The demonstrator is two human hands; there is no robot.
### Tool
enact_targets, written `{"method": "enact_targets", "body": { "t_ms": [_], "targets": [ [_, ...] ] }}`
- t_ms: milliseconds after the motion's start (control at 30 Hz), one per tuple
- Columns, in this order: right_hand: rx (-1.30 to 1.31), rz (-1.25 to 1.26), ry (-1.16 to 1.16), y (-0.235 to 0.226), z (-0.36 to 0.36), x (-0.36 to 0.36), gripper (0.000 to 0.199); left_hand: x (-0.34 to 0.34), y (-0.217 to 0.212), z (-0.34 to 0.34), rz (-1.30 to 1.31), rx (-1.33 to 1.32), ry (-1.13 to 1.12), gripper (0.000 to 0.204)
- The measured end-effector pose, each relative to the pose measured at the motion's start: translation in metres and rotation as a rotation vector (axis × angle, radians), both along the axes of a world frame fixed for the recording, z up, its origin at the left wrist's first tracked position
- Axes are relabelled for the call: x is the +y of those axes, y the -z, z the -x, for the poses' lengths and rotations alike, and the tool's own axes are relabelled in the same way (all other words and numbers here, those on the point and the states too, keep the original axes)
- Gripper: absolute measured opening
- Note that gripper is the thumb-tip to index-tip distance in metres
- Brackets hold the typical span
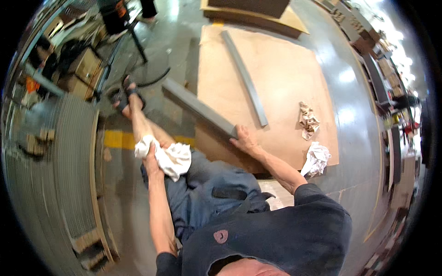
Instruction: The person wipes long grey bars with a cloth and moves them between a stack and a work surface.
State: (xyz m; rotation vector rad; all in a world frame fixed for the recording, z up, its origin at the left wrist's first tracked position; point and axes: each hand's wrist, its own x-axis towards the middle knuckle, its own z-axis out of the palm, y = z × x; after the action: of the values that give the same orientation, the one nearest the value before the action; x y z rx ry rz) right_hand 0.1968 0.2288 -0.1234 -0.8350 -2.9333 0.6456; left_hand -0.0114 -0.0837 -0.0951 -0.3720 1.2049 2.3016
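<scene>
Your left hand [153,156] is closed on a crumpled white cloth [175,158], out to the left of the brown sheet [281,78]; folds of the cloth spill from both sides of your fist. Your right hand [246,139], over the near part of the brown sheet, has its thumb and fingers about the near end of the thick grey bar [198,108]. That bar slants across the left edge of the brown sheet, and its far end reaches out past that edge, above the floor [182,60]. Farther onto the brown sheet lies a thinner grey bar [244,78], running from its far left part down toward its middle, apart from the thick one. On the right part of the brown sheet sits a crumpled tan wad [308,122], and just nearer to you, at the sheet's near right corner, a second white cloth [316,158] lies bunched up. Your sandals [120,100] stand on the floor left of the brown sheet, with a yellow stripe [117,139] crossing the ground on that same side. Farther left of the sheet, well apart from it, stands a stack of grey ribbed panels [76,161]. Beyond the sheet's far edge is another brown stack [253,19], and well to the right of the sheet, across the shiny floor, are rows of stacked goods [363,34].
</scene>
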Motion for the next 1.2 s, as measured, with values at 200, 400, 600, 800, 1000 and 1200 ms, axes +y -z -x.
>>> {"method": "enact_targets", "body": {
  "t_ms": [200,400,600,800,1000,1200],
  "targets": [
    [-0.036,-0.113,-0.044,-0.001,-0.002,0.004,0.057,0.004,0.003,0.004,0.056,-0.022,0.059,0.044],
    [-0.063,-0.091,0.018,-0.005,-0.005,-0.004,0.070,0.011,-0.007,0.003,0.118,-0.026,0.048,0.035],
    [0.183,0.187,0.144,-0.009,0.004,0.015,0.072,0.001,0.016,0.010,0.066,-0.014,0.054,0.039],
    [0.163,-0.065,0.313,0.003,0.032,0.101,0.068,0.009,-0.003,0.002,0.122,-0.012,0.000,0.034],
    [-0.055,-0.123,0.569,0.019,0.036,0.159,0.065,0.001,0.020,0.010,0.024,-0.050,0.056,0.035],
    [-0.205,-0.017,0.572,0.050,0.026,0.164,0.065,0.006,0.019,0.010,0.170,0.007,0.027,0.045]
  ]
}}
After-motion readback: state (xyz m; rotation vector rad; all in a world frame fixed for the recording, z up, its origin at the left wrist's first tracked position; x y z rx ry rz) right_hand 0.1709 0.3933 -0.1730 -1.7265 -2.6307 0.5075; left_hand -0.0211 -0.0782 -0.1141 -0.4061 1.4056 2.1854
